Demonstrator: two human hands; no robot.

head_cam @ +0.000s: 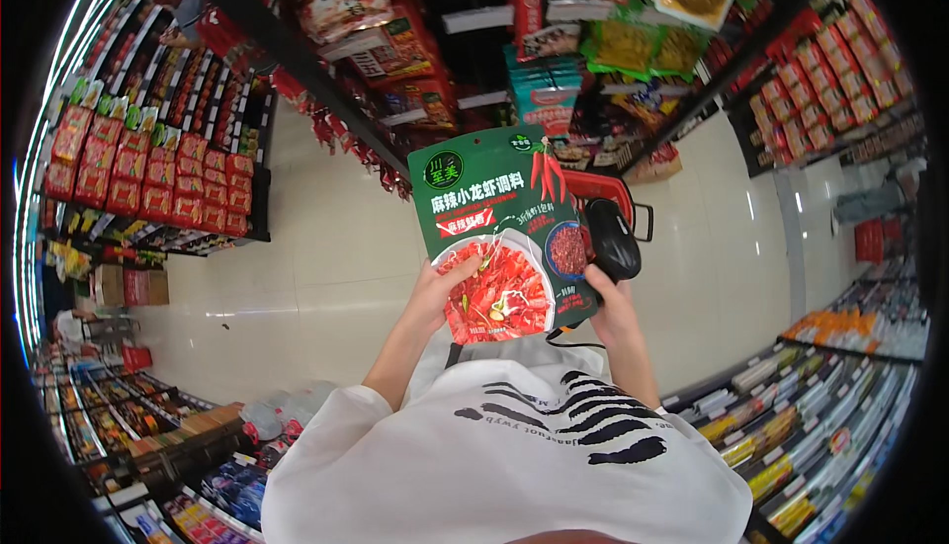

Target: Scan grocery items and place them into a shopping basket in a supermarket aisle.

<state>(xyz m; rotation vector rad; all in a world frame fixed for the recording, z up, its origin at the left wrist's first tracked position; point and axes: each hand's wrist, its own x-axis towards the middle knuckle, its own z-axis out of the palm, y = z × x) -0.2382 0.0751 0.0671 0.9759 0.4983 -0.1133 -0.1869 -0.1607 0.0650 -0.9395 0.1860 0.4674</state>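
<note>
A green and red seasoning pouch [504, 236] with a crayfish dish, chillies and writing printed on it faces me, slightly tilted. My left hand [434, 296] grips its lower left edge, thumb lying on the printed dish. At the lower right edge my right hand [612, 307] pinches it, the fingers behind the pouch hidden. Just beyond the pouch's right side is a glossy black object [614, 239], partly covered, whose kind I cannot tell. A red shopping basket [602, 187] with a dark handle shows behind them.
Ahead stands a shelf rack with hanging food packets [545, 92] and dark posts [319, 70]. Stacked red packages [156, 181] fill a display at the left, more packages [830, 77] at the right. Shelves [786, 425] flank me behind. A person's legs [867, 203] show at the far right.
</note>
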